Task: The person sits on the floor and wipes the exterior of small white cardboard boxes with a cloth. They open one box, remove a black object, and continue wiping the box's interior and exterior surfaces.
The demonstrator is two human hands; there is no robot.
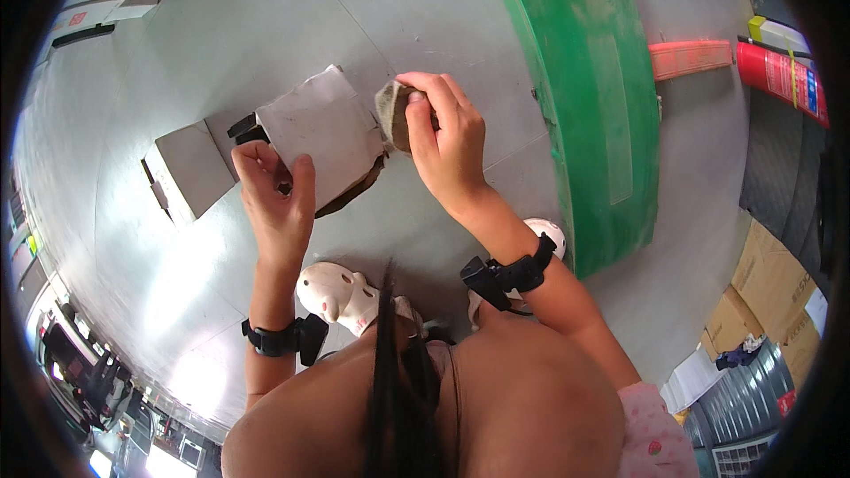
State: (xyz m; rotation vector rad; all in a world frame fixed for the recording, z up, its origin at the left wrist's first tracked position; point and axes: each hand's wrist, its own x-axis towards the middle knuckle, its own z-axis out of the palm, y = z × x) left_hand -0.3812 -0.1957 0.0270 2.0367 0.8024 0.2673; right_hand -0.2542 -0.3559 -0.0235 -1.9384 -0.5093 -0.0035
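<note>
A grey cardboard box [323,137] on the floor [221,26] is being opened: its flap is gripped by the left hand [276,199], a crumpled wad [394,115] by the right hand [447,137]. Steadying seems needed.

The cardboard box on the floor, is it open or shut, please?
Open: the cardboard box has its flaps spread outward; the left hand holds one, the right hand grips a crumpled wad.

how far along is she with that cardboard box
Done: the box lies on the grey floor with flaps spread. In hand: left hand steadies its near edge, right hand grips a wad of paper at its corner. Left: cannot tell; the inside is hidden.
</note>
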